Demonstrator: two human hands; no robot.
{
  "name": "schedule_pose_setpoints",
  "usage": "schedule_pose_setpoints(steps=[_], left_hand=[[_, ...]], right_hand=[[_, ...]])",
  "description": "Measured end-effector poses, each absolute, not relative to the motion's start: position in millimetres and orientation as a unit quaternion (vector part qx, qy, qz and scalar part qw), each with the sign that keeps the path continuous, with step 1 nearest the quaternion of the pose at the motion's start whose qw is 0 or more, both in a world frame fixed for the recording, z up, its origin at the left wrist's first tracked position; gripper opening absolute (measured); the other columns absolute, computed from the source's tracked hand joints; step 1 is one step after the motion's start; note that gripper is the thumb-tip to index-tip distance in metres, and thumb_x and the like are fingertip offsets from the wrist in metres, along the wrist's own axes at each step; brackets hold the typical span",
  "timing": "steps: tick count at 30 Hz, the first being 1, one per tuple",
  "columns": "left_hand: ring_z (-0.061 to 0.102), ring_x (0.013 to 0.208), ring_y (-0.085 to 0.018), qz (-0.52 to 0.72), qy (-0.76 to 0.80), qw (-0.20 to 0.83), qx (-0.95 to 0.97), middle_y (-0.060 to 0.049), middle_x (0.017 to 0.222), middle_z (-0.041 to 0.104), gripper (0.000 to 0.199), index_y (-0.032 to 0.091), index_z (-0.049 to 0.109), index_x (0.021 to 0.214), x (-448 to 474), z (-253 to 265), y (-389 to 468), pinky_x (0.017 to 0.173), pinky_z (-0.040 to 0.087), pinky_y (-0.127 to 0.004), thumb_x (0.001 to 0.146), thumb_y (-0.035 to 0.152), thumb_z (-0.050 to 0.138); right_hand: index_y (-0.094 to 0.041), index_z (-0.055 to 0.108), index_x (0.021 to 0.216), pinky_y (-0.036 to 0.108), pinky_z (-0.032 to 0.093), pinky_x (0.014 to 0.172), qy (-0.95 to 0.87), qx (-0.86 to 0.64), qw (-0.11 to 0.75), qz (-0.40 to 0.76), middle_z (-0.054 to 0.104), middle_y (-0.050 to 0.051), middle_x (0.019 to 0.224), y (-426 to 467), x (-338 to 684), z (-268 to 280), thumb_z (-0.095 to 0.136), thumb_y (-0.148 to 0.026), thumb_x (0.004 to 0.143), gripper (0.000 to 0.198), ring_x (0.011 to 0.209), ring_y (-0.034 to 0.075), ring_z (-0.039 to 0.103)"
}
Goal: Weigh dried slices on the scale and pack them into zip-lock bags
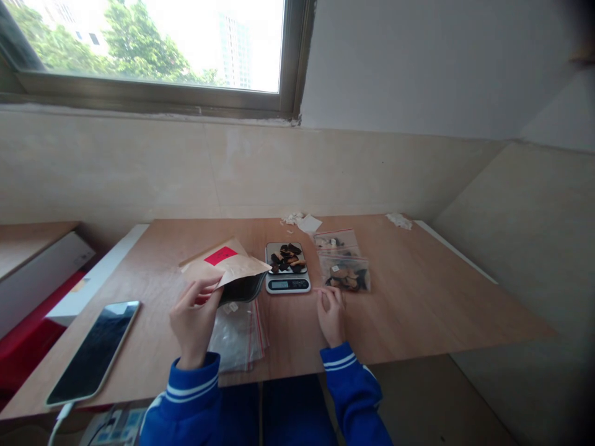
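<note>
My left hand [195,316] grips a kraft paper pouch [244,264] with a red label, its dark-lined mouth spread toward the scale. Dark dried slices, perhaps mushroom, [287,257] lie heaped on the plate of a small white digital scale [271,286]; its display is lit but I cannot read it. My right hand [331,316] rests on the table right of the scale with fingers curled and nothing visible in them. Just beyond it lies a clear zip bag [348,275] of similar slices, overlapping another filled zip bag [337,240]. Below the pouch sits a stack of clear zip bags [235,341].
A phone [95,353] with a white cable [60,421] lies at the left of the wooden table [432,297]. White scraps [294,218] and a paper piece [310,223] are near the wall, with crumpled white plastic [400,221] farther right. A window [153,49] is above.
</note>
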State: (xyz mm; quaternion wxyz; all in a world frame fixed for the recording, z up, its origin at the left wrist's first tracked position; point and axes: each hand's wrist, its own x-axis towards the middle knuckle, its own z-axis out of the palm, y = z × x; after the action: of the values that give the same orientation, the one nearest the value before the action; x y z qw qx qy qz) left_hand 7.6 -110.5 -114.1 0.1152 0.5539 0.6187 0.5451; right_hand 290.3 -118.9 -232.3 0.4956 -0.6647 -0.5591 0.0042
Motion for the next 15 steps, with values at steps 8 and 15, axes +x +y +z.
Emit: schedule_pose_setpoints(steps=[8,15], left_hand=[[0.061,0.061,-0.014,0.544,0.618,0.114,0.557,0.001,0.075,0.068,0.022,0.024,0.074,0.087,11.0,-114.4,-110.3,0.060,0.048,-0.024,0.075,0.042,0.068],[0.061,0.061,-0.014,0.547,0.619,0.111,0.553,0.001,0.075,0.068,0.021,0.023,0.074,0.086,14.7,-111.4,-109.4,0.060,0.048,-0.025,0.075,0.040,0.068]], right_hand=[[-0.020,0.067,0.090,0.038,0.047,0.083,-0.553,-0.654,0.513,0.055,0.061,0.008,0.089,-118.7,288.7,-230.0,0.042,-0.034,0.094,0.029,0.089,0.023,0.058],[-0.020,0.066,0.089,0.035,0.048,0.076,-0.556,-0.649,0.514,0.071,0.063,0.008,0.086,-120.2,288.6,-228.3,0.042,-0.033,0.093,0.027,0.083,0.021,0.059]])
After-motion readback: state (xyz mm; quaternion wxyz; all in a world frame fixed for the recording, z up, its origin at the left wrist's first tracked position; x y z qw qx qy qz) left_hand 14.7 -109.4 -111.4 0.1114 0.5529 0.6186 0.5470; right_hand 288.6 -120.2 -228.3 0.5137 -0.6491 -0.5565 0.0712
